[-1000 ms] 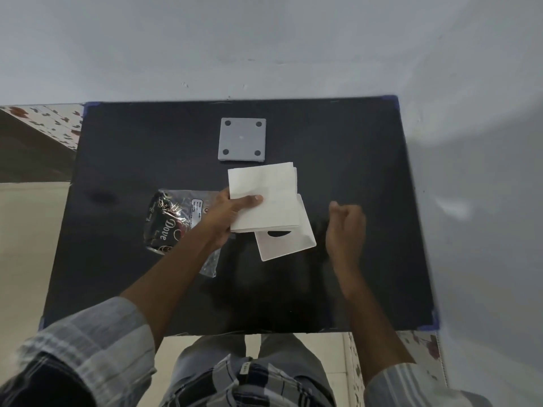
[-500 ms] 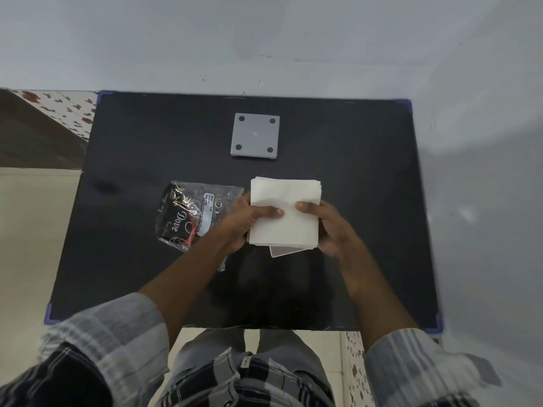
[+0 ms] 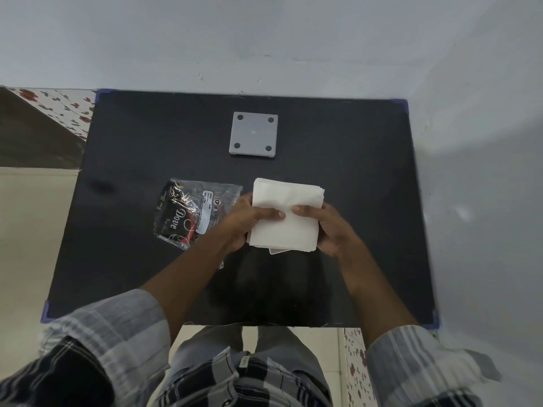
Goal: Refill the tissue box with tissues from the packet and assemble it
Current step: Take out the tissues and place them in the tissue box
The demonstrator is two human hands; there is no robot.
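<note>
Head view, first speaker: What are the two hands doing?

Second speaker: Both grip one stack of white tissues [image 3: 286,218]. The left hand [image 3: 244,224] holds its left edge and the right hand [image 3: 329,230] holds its right edge. Each thumb lies across the top sheet, and the two thumb tips point at each other, close but apart. The other fingers curl under the sides.

First speaker: Where is the stack?

Second speaker: Over the middle of a black worktop [image 3: 352,160], a little toward the person. Its edges are slightly uneven at the far right corner. I cannot tell whether it rests on the surface or is held just above it. A small corner of a flat white piece [image 3: 277,251] peeks out from under the stack's near edge.

First speaker: What else lies there?

Second speaker: Just left of the stack, partly under the left wrist, is a crumpled clear plastic packet [image 3: 191,212] with black print and the word "Dove" in white script. Farther back, well apart from the hands, lies a grey square plate [image 3: 253,134] with a dark round pad at each of its four corners.

First speaker: And the surroundings?

Second speaker: A pale grey wall [image 3: 264,39] stands behind and to the right of the worktop. Cream floor [image 3: 35,230] shows at left. Checked grey sleeves [image 3: 117,327] cover the forearms near the bottom edge.
</note>
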